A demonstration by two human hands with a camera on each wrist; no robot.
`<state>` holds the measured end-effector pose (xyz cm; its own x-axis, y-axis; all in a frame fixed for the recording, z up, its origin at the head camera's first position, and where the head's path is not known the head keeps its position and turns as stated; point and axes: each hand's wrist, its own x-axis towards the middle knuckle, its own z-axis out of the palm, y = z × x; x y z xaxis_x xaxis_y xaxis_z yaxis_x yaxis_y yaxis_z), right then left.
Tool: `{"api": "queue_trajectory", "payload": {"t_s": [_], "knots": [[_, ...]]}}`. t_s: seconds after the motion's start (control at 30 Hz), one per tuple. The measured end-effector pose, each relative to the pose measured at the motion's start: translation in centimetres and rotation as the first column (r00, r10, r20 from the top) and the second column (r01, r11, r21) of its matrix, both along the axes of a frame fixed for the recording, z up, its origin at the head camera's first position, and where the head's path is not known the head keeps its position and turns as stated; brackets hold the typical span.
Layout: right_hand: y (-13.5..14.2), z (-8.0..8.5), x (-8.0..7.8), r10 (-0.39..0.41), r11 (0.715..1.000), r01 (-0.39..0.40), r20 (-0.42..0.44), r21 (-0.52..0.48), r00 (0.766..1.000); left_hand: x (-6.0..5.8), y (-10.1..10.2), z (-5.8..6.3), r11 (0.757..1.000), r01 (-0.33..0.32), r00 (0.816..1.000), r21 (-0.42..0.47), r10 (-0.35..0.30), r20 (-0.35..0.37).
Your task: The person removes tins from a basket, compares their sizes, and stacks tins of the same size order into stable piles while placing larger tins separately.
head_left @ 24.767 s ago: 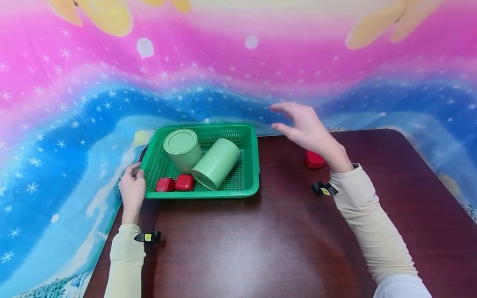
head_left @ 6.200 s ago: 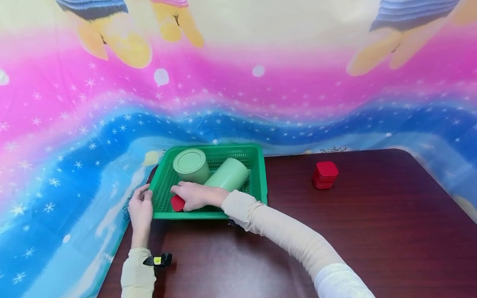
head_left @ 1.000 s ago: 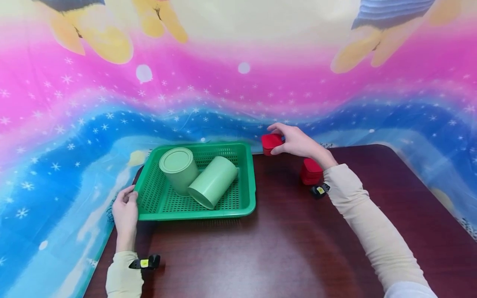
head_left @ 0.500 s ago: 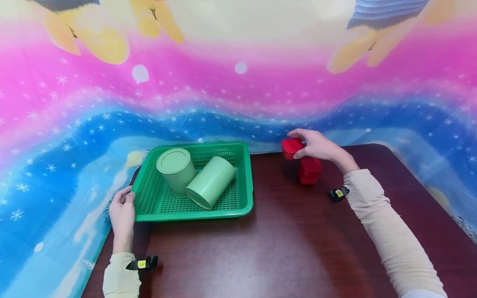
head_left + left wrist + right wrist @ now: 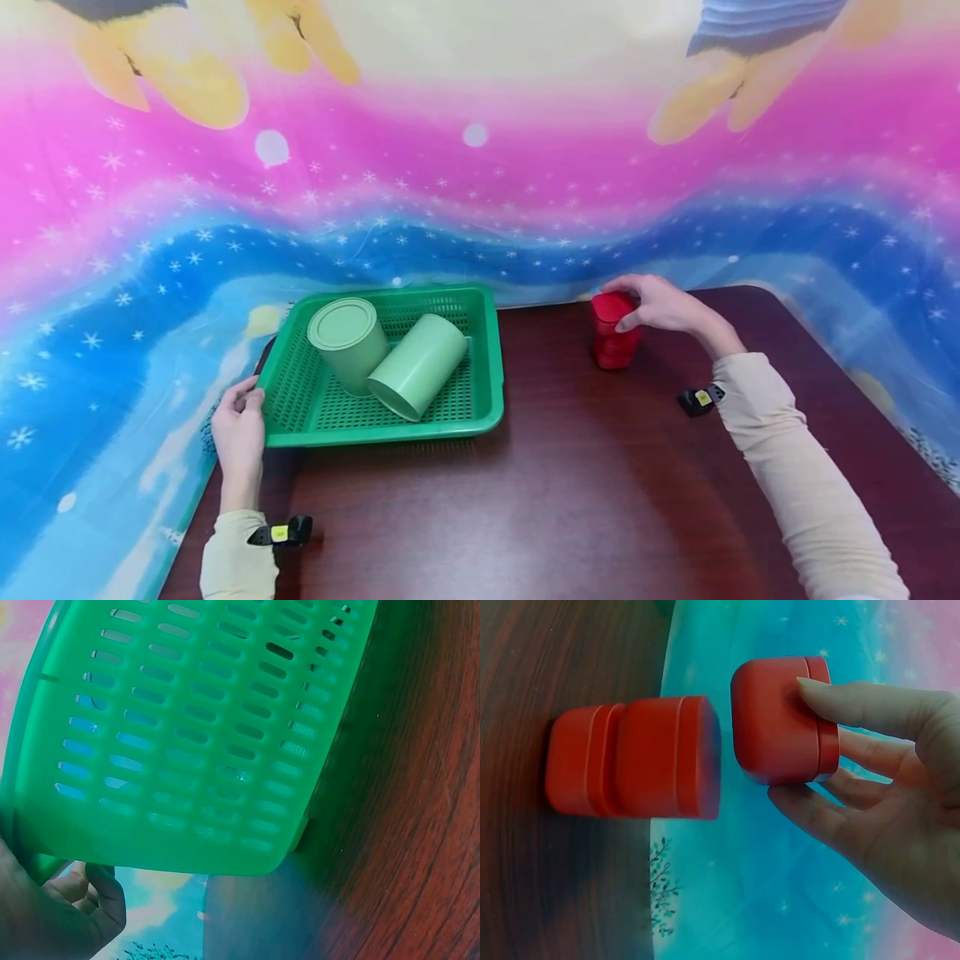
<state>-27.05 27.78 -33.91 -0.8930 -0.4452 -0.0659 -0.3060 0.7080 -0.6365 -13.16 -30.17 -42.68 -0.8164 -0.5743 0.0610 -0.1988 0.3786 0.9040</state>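
Observation:
My right hand [image 5: 663,304] pinches a small red lidded box [image 5: 776,724] between thumb and fingers, right above a stack of two like red boxes [image 5: 637,761] standing on the table. A narrow gap separates the held box from the stack's top in the right wrist view. At the left, the fingers of my left hand [image 5: 240,425] are curled at the rim of a green slotted basket [image 5: 390,435]. Two pale green canisters lie in it: one canister [image 5: 345,325] stands leaning with its ringed round end up, the other canister [image 5: 420,367] lies on its side.
The dark wooden table [image 5: 465,517] carries basket and stack near its far edge. A printed cloth [image 5: 420,208] in pink and blue hangs close behind and down the left side. Each wrist wears a black strap camera [image 5: 281,531].
Two red boxes have left the basket since the oldest frame; the table stack grew to two. Over the last second my right hand carried the third box rightward over the stack. My left hand stayed put.

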Motion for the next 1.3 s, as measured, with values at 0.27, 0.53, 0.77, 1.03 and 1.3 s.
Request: {"api": "queue_trajectory", "payload": {"t_s": [0.27,0.53,0.77,1.03,1.3], "knots": [[1.5,-0.5,0.5,-0.016,1.000,0.016,0.009,-0.009,1.000,0.1,0.0,0.0,1.000,0.005,1.000,0.001,-0.005,-0.011],[2.2,-1.4,0.4,-0.024,0.999,0.026,0.032,-0.040,0.999,0.2,0.1,0.0,1.000,0.004,1.000,0.003,-0.004,-0.025],[2.2,-1.7,0.5,-0.033,0.998,0.036,0.056,-0.055,0.998,0.1,0.1,0.0,1.000,0.004,1.000,0.003,-0.004,-0.025],[2.4,-1.4,0.6,-0.003,0.997,0.007,0.048,-0.080,0.999,0.2,0.2,0.1,1.000,0.000,1.000,0.006,0.000,-0.018],[2.2,-0.1,1.0,0.002,0.993,0.005,0.055,-0.120,0.998,0.1,0.1,0.1,1.000,-0.001,1.000,0.013,0.002,-0.017]]}}
